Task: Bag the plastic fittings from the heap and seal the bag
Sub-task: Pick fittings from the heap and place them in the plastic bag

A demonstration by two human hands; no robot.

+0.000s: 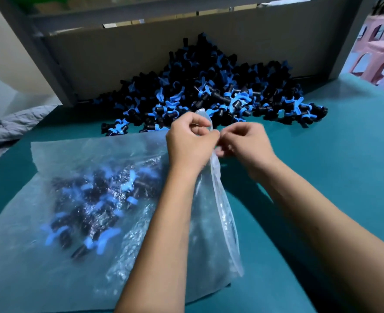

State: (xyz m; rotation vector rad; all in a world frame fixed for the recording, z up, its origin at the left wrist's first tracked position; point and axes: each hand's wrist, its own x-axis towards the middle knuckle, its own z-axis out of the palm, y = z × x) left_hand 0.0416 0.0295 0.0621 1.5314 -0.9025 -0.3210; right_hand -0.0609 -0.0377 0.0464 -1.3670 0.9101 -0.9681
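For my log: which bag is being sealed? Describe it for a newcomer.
On the teal table, before the heap of black-and-blue fittings, lies one clear bag. It alone holds fittings inside, and both hands, left and right, pinch its mouth.

No readable text, labels, brands or numbers anywhere; nothing legible on the clear plastic bag (78, 199), the fittings heap (209, 91) or the cardboard backing (141, 53).

Fittings (89, 204) in bag (51, 159); heap (209, 86) behind
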